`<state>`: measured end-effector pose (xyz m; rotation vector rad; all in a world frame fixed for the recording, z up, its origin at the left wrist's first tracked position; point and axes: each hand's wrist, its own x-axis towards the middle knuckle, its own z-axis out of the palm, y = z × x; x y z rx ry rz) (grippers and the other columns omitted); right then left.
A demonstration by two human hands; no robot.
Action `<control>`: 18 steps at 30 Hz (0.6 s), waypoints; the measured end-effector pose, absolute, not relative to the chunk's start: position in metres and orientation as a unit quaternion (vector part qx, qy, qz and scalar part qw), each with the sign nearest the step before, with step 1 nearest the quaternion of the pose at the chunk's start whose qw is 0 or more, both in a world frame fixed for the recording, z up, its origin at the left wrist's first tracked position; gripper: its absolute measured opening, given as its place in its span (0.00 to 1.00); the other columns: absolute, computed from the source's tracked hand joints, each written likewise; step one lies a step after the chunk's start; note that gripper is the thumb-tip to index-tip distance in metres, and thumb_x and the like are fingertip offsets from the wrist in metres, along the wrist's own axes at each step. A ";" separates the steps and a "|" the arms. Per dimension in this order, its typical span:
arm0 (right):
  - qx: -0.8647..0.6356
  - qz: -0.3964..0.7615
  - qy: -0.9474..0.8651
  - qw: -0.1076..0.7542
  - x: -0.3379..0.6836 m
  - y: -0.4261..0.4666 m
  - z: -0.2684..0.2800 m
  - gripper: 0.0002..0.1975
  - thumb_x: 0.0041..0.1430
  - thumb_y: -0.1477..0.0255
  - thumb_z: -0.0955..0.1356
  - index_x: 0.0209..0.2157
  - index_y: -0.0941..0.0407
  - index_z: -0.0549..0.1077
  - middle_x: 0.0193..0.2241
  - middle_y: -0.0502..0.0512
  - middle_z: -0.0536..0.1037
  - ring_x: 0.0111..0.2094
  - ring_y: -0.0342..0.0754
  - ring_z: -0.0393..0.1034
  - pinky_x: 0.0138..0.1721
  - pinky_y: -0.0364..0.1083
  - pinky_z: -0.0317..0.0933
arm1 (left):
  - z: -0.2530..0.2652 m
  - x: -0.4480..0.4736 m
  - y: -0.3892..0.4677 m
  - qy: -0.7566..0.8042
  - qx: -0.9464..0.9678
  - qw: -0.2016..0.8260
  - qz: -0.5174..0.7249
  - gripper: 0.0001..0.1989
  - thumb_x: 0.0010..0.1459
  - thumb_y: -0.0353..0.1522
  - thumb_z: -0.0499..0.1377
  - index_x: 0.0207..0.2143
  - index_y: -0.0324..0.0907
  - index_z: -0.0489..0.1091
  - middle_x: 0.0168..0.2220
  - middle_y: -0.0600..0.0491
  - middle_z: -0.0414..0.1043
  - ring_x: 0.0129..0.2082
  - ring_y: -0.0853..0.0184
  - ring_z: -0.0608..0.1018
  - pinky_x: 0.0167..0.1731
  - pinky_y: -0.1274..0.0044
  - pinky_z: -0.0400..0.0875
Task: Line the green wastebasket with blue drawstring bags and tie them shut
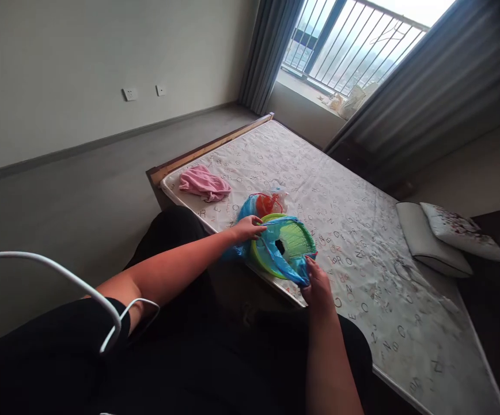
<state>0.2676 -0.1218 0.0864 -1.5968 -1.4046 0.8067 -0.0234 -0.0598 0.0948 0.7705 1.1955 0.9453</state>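
Note:
A round green basket [302, 235] with ribbed walls is tilted at the near edge of the mattress, in front of me. A thin blue plastic bag [282, 266] lies partly inside it and over its rim. At the rim's left, my left hand [249, 228] pinches the bag's edge. My right hand [318, 282] is closed on a bunched part of the same bag at the near right rim. Behind the basket are a clear plastic bag with something red-orange [269, 204] and more blue plastic [247, 208].
A pink cloth [205, 183] lies on the letter-printed mattress [345, 202] near its left corner. Two pillows [431, 239] rest at the right. A wooden bed rail [215, 148] edges the far left side. A white cable [55, 270] loops by my left arm.

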 end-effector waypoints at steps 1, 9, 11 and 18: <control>-0.636 0.353 -0.545 0.415 0.264 -0.122 0.085 0.15 0.51 0.57 0.73 0.35 0.53 0.77 0.34 0.59 0.81 0.37 0.54 0.77 0.36 0.52 0.74 | 0.095 -0.023 -0.060 0.531 0.339 0.655 0.417 0.19 0.54 0.28 0.74 0.44 0.39 0.70 0.32 0.54 0.74 0.28 0.69 0.78 0.31 0.77 0.76; -0.625 0.518 -0.302 0.500 0.261 -0.114 0.077 0.18 0.47 0.59 0.75 0.36 0.54 0.72 0.26 0.46 0.75 0.26 0.44 0.69 0.29 0.44 0.69 | 0.102 -0.030 -0.048 0.455 0.235 0.680 0.525 0.16 0.50 0.25 0.75 0.39 0.37 0.74 0.32 0.51 0.79 0.29 0.68 0.81 0.34 0.76 0.79; -0.628 0.497 -0.277 0.530 0.264 -0.113 0.080 0.18 0.51 0.58 0.74 0.38 0.53 0.70 0.28 0.45 0.75 0.28 0.44 0.70 0.30 0.45 0.71 | 0.104 -0.033 -0.045 0.448 0.210 0.682 0.539 0.13 0.52 0.24 0.73 0.38 0.37 0.74 0.32 0.51 0.79 0.28 0.68 0.81 0.33 0.76 0.79; -0.553 0.396 -0.263 0.684 0.271 -0.113 0.097 0.14 0.58 0.60 0.72 0.40 0.50 0.66 0.42 0.46 0.77 0.40 0.42 0.75 0.39 0.43 0.70 | 0.111 -0.033 -0.049 0.387 0.123 0.720 0.563 0.09 0.56 0.21 0.67 0.38 0.38 0.74 0.26 0.56 0.74 0.21 0.72 0.77 0.21 0.82 0.71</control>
